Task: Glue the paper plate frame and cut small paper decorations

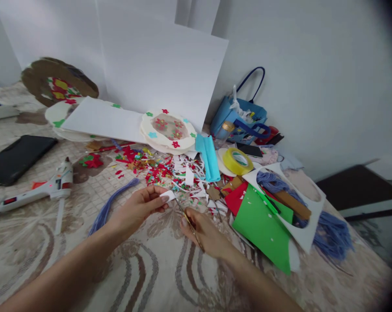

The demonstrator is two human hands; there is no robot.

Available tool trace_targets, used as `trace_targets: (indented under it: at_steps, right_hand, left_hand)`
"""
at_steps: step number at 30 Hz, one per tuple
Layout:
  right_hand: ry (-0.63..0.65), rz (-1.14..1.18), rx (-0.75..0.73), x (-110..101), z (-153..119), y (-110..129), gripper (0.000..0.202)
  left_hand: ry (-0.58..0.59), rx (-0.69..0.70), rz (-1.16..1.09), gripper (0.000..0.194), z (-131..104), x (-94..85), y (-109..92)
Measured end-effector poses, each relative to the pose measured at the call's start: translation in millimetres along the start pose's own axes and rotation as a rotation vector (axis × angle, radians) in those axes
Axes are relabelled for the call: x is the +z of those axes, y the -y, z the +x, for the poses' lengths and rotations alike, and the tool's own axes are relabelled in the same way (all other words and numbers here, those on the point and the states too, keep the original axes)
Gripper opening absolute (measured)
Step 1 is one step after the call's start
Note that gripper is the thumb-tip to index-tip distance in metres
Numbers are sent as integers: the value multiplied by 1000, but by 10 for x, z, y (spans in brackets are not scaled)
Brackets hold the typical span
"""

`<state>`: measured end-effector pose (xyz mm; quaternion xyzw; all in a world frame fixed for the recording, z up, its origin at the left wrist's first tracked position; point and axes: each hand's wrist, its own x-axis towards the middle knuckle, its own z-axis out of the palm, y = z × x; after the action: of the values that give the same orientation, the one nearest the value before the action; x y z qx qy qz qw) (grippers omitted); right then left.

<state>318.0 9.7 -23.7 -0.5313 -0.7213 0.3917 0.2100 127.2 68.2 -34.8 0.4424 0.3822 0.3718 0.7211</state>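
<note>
Pinched between the thumb and fingers of my left hand [150,203] is a small white paper piece [168,196]. My right hand [204,229] grips a pair of scissors [191,223] by the handles. The scissors' blades point up and left, with their tips at the edge of the white piece; whether the blades are parted is too small to tell. Just beyond both hands lies a heap of paper scraps [163,169] in red, white, green and yellow. A strand of blue yarn [109,206] rests left of my left hand.
A glue gun [49,186] and a black tablet-like slab [18,158] lie at left. A flower-decorated white round piece [145,130] stands behind the scraps. To the right are yellow tape [229,161], green sheet [264,225] and white cut-out sheet [308,232]. A blue bag [223,115] stands behind.
</note>
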Motion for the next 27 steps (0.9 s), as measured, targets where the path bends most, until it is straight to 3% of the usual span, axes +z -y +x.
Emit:
trace_targets:
  at_steps: [20, 27]
  right_hand:
    - [-43, 198, 103, 122, -5, -72, 47]
    - [-106, 536, 261, 229, 36, -116, 52]
  left_hand:
    - [-16, -57, -13, 20, -10, 4, -102]
    - [-10, -67, -23, 19, 1, -27, -73]
